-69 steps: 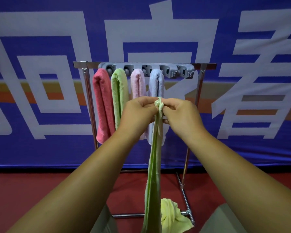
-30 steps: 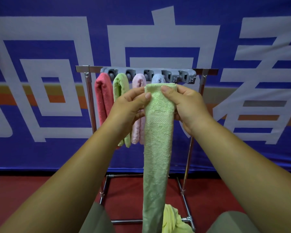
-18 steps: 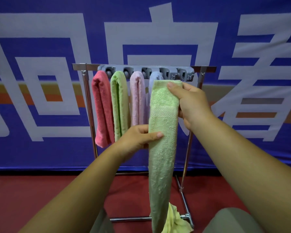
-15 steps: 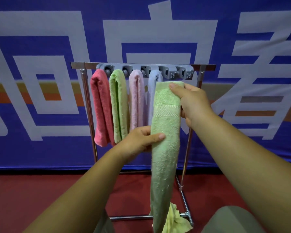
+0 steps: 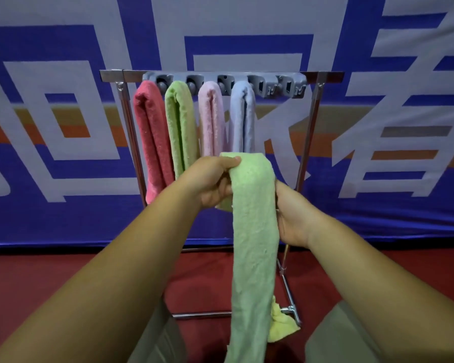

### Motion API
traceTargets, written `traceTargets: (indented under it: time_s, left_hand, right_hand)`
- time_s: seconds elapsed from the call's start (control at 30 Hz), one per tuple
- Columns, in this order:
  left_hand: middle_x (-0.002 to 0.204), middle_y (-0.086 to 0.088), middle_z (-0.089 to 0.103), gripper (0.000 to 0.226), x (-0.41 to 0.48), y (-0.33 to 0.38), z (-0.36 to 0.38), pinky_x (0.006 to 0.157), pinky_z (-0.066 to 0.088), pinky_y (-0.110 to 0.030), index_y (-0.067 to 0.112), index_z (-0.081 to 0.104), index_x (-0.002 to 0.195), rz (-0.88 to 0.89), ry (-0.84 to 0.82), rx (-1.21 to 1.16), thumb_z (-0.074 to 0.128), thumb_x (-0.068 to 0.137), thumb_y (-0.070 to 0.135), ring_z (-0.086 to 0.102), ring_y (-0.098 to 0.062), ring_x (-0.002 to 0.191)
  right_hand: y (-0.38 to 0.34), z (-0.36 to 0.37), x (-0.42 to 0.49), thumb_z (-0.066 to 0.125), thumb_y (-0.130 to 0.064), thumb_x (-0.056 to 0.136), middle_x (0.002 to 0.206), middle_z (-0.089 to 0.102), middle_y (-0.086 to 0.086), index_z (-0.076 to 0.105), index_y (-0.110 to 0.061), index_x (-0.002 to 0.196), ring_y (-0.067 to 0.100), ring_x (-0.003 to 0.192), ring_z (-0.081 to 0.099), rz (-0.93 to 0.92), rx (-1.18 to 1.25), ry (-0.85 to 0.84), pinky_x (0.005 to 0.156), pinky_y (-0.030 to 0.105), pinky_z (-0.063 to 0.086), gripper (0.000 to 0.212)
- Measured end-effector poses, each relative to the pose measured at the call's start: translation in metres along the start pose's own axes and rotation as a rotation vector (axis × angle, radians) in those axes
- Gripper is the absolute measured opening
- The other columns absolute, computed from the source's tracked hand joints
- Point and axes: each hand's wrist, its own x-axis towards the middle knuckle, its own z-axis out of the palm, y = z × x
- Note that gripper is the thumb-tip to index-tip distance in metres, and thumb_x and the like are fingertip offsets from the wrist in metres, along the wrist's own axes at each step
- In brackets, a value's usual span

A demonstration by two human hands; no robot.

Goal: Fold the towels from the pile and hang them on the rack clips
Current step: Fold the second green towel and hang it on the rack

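I hold a long, narrow light green towel (image 5: 254, 231) in front of the metal rack (image 5: 121, 106). It bends over at its top, and a short end hangs behind. My left hand (image 5: 212, 182) grips the fold at the top left. My right hand (image 5: 291, 213) holds the towel's right edge from behind. On the grey clip bar (image 5: 288, 83) hang a red towel (image 5: 152, 134), a green towel (image 5: 180, 127), a pink towel (image 5: 211, 119) and a pale blue towel (image 5: 243, 116). The two rightmost clips hold nothing.
A yellow towel (image 5: 281, 326) lies on the red floor (image 5: 37, 279) by the rack's right foot (image 5: 291, 309). A blue banner (image 5: 63, 218) with large white characters stands right behind the rack. My knees show at the bottom edge.
The towel's top has come down from clip height to mid-rack. My left hand moved up to the new fold at the top, and my right hand dropped lower on the right edge.
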Motion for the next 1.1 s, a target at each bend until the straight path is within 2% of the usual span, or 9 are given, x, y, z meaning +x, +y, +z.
traceTargets:
  time_s: [0.07, 0.2, 0.33, 0.47, 0.6, 0.7, 0.77, 1.0, 1.1]
  left_hand:
    - [0.082, -0.018, 0.078, 0.020, 0.011, 0.010, -0.008, 0.050, 0.063, -0.032, -0.009, 0.063, 0.112, -0.037, 0.051, -0.073, 0.047, 0.111, 0.003, 0.079, -0.022, 0.064]
    - [0.132, -0.027, 0.068, 0.031, 0.029, 0.020, -0.030, 0.073, 0.067, -0.042, -0.019, 0.057, 0.134, -0.134, 0.150, -0.197, 0.052, 0.106, -0.006, 0.078, -0.026, 0.110]
    - [0.091, -0.034, 0.071, 0.022, 0.018, 0.004, -0.032, 0.057, 0.066, -0.038, -0.020, 0.060, 0.117, -0.154, 0.098, -0.179, 0.046, 0.108, -0.007, 0.080, -0.033, 0.068]
    - [0.147, -0.022, 0.064, 0.061, 0.003, -0.029, -0.041, 0.101, 0.061, -0.048, 0.002, 0.056, 0.152, -0.201, -0.193, -0.071, 0.039, 0.116, 0.047, 0.073, -0.032, 0.121]
    - [0.147, -0.016, 0.066, 0.095, -0.008, -0.046, -0.056, 0.117, 0.045, -0.058, 0.016, 0.060, 0.151, -0.192, -0.317, 0.205, 0.017, 0.099, 0.084, 0.063, -0.035, 0.135]
    - [0.121, -0.021, 0.066, 0.092, -0.010, -0.053, -0.070, 0.103, 0.049, -0.050, 0.003, 0.066, 0.138, -0.110, -0.282, 0.307, 0.035, 0.098, 0.080, 0.062, -0.037, 0.112]
    - [0.108, -0.016, 0.055, 0.065, -0.010, -0.059, -0.077, 0.102, 0.044, -0.049, 0.001, 0.065, 0.130, -0.032, -0.317, 0.404, 0.055, 0.104, 0.060, 0.051, -0.033, 0.106]
    - [0.141, -0.031, 0.064, 0.042, -0.011, -0.075, -0.078, 0.117, 0.041, -0.060, 0.005, 0.067, 0.137, 0.034, -0.299, 0.436, 0.069, 0.103, 0.029, 0.058, -0.038, 0.121]
    - [0.122, -0.016, 0.075, 0.038, -0.009, -0.086, -0.075, 0.105, 0.050, -0.051, 0.002, 0.068, 0.132, 0.030, -0.228, 0.500, 0.065, 0.107, 0.031, 0.067, -0.030, 0.110]
  right_hand:
    - [-0.002, 0.001, -0.001, 0.038, -0.074, 0.108, 0.129, 0.078, 0.018, 0.074, -0.010, 0.139, 0.033, 0.109, 0.080, -0.013, 0.050, -0.042, 0.086, 0.045, 0.067, 0.080]
    - [-0.008, 0.001, -0.008, 0.053, -0.066, 0.105, 0.129, 0.078, 0.016, 0.077, -0.010, 0.135, 0.031, 0.113, 0.077, -0.085, 0.045, -0.153, 0.110, 0.051, 0.055, 0.068]
    - [-0.014, 0.012, -0.013, 0.067, -0.037, 0.103, 0.119, 0.080, 0.017, 0.083, -0.009, 0.121, 0.030, 0.105, 0.080, -0.149, 0.127, -0.207, 0.091, 0.047, 0.065, 0.037]
    - [-0.021, 0.020, -0.010, 0.059, -0.027, 0.108, 0.131, 0.076, 0.023, 0.071, -0.002, 0.138, 0.037, 0.118, 0.077, -0.205, 0.257, -0.185, 0.096, 0.053, 0.064, 0.041]
    - [-0.027, 0.013, -0.005, 0.060, -0.028, 0.108, 0.123, 0.079, 0.018, 0.075, -0.004, 0.129, 0.035, 0.115, 0.078, -0.223, 0.255, -0.127, 0.098, 0.052, 0.061, 0.035]
    - [-0.031, 0.006, -0.002, 0.062, -0.027, 0.107, 0.125, 0.079, 0.018, 0.071, -0.004, 0.137, 0.035, 0.115, 0.079, -0.220, 0.253, -0.089, 0.093, 0.050, 0.064, 0.039]
    - [-0.032, 0.002, 0.000, 0.063, -0.024, 0.107, 0.130, 0.078, 0.020, 0.066, -0.003, 0.145, 0.036, 0.118, 0.078, -0.226, 0.259, -0.065, 0.092, 0.051, 0.065, 0.044]
    - [-0.028, -0.004, 0.008, 0.061, -0.011, 0.107, 0.129, 0.076, 0.025, 0.064, 0.003, 0.142, 0.040, 0.118, 0.077, -0.183, 0.207, 0.033, 0.093, 0.053, 0.064, 0.039]
    - [-0.026, -0.004, 0.005, 0.061, -0.009, 0.107, 0.130, 0.075, 0.027, 0.065, 0.003, 0.137, 0.042, 0.118, 0.076, -0.145, 0.169, 0.044, 0.092, 0.058, 0.062, 0.033]
